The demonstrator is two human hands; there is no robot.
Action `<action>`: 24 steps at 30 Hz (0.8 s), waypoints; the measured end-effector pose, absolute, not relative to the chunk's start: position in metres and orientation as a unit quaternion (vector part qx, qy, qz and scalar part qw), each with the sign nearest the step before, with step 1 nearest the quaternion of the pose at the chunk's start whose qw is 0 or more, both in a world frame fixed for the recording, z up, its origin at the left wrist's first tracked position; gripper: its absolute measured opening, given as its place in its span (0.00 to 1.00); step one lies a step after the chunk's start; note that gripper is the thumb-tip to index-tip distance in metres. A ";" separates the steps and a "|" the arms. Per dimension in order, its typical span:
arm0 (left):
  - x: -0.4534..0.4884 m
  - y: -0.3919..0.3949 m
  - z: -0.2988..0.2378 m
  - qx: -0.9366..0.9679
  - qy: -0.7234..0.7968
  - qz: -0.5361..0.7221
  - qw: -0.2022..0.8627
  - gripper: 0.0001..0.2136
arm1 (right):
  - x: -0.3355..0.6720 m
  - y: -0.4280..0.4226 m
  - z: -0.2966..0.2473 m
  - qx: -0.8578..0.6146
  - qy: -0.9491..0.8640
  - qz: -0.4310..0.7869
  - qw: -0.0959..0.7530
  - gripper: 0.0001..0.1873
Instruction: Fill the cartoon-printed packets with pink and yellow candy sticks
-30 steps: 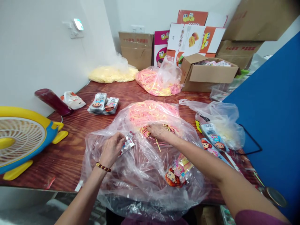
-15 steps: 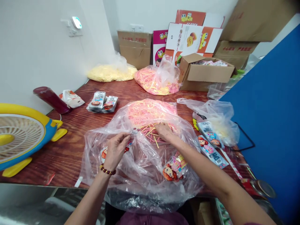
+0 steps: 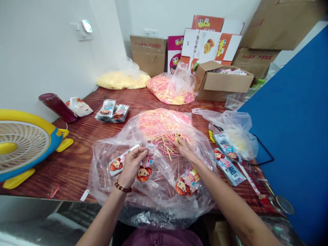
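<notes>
My left hand (image 3: 132,164) pinches the top of a small clear pouch (image 3: 144,173) printed with a red-haired cartoon face. Beside it a pile of similar flat pouches (image 3: 116,165) lies on a large clear plastic bag (image 3: 102,186). My right hand (image 3: 185,149) is among thin pink and yellow sticks (image 3: 164,119) at the bag's mouth, its fingertips closed on a few of them. A pouch filled with sticks (image 3: 188,181) rests on the plastic near my right forearm.
A yellow and blue fan (image 3: 23,147) stands left, near a dark red bottle (image 3: 58,108). Stacked pouches (image 3: 111,111) lie behind. Bags of yellow (image 3: 123,81) and pink sticks (image 3: 170,89) sit at the back by an open carton (image 3: 228,81). More pouches (image 3: 229,167) lie right.
My right hand has drawn back slightly, with its fingers now gathered around sticks. My left hand has shifted a little right, and the pouch in it shows more fully.
</notes>
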State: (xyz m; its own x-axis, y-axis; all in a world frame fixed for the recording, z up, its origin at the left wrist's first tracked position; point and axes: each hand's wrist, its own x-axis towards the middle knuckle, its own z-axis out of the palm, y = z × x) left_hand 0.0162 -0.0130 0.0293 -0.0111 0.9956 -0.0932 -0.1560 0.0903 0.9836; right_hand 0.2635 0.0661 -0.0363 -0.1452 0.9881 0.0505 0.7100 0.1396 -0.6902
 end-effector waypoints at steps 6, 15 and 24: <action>0.016 -0.018 0.023 0.383 0.493 0.533 0.571 0.12 | 0.258 0.062 -0.041 -0.550 -0.665 0.349 0.364 0.11; 0.023 -0.017 0.016 0.375 0.486 0.538 0.578 0.11 | 0.246 0.050 -0.059 -0.554 -0.604 0.407 0.402 0.09; 0.023 -0.018 0.011 0.343 0.487 0.537 0.598 0.12 | 0.247 0.048 -0.063 -0.556 -0.600 0.413 0.400 0.09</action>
State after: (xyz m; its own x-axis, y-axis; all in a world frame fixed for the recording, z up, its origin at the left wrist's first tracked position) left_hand 0.0226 -0.0179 0.0107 -0.0504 0.9755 -0.2139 -0.3076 0.1886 0.9326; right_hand 0.2474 0.0478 -0.0634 -0.0610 0.9979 0.0215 0.3372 0.0409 -0.9405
